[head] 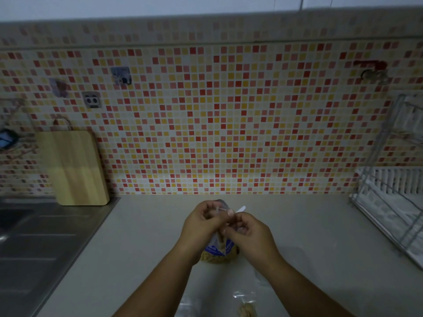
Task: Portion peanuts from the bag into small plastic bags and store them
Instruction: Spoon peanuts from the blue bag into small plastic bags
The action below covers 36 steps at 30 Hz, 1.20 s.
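Over the smooth pale counter (142,248), left hand (201,225) and right hand (249,234) both pinch the crinkly plastic peanut bag (219,253).

A home kitchen: mosaic tile backsplash (229,115), steel sink (34,236) at left, cutting board (75,168), dish rack (393,197) at right.

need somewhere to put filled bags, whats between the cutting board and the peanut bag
Head view: only bare countertop between the cutting board and the peanut bag.
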### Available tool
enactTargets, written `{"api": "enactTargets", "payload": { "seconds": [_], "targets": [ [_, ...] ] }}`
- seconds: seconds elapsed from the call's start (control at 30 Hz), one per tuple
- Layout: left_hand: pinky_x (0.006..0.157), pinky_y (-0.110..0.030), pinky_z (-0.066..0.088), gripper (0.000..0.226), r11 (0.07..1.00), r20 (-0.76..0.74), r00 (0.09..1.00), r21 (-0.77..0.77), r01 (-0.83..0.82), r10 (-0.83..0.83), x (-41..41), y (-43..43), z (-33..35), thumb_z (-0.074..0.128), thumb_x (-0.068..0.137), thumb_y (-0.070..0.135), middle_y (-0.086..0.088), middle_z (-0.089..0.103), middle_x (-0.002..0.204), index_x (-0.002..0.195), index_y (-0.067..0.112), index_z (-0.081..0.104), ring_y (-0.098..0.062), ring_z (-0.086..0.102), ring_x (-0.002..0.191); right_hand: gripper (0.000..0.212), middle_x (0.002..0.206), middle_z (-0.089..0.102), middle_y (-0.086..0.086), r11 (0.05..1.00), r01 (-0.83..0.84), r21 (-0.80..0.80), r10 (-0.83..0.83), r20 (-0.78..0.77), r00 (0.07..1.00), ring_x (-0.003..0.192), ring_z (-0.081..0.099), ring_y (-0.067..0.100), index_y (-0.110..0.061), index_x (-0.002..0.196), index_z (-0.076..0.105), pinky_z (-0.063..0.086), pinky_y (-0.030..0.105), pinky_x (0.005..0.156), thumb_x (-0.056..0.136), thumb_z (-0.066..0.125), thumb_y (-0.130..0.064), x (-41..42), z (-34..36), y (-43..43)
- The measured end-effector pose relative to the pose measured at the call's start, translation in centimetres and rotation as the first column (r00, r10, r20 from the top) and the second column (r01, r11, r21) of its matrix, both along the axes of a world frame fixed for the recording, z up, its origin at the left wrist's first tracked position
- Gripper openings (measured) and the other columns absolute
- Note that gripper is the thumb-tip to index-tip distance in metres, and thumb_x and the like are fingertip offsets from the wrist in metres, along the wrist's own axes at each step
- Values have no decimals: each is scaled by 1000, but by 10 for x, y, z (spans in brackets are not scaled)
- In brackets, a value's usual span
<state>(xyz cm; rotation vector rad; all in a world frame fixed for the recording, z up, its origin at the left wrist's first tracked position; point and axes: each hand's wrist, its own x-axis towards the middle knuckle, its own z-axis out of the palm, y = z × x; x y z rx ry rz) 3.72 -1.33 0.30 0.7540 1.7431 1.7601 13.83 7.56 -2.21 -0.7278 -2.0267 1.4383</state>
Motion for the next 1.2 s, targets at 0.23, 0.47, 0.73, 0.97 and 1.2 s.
{"api": "enactTargets", "payload": {
  "seconds": [0.23,0.47,0.73,0.97,1.2],
  "targets": [
    [84,-32,55,24,986,57,985,55,160,-163,-4,-13,-16,64,82,16,-10,72,101,105,8,65,-23,69,95,19,70,68,-4,996,-64,-56,55,-153,987,68,64,6,-19,75,70,53,22,68,81,67,-2,20,-5,4],
    [69,-27,51,4,978,187,961,5,206,-204,5,-30,-65,73,75,12,-9,68,76,78,12,71,-16,61,70,32,58,64,-6,957,-147,-250,121,-116,986,61,58,3,-16,63,64,47,14,62,79,63,11,44,-41,8],
    [51,-23,52,17,922,258,966,-375,98,2,24,-33,-138,58,84,-2,-3,66,57,72,9,62,-12,60,48,32,56,61,-7,1000,5,-31,7,368,930,52,58,-4,-28,56,56,42,8,56,77,67,-6,39,-127,-6],
    [55,-4,37,34,802,-345,918,-595,-53,-195,31,-26,-158,60,79,7,15,48,58,58,30,44,6,44,56,16,70,61,-2,971,-65,228,-67,528,846,81,63,19,-24,65,57,36,20,65,80,59,-19,37,-160,-13],
    [55,-9,33,34,802,-435,865,-594,-66,-251,28,-22,-177,60,74,10,12,48,59,56,32,42,-12,50,67,13,48,53,-3,833,-148,533,-234,583,778,53,54,14,-25,49,57,35,18,60,46,68,-33,40,-178,-10]
  ]
}}
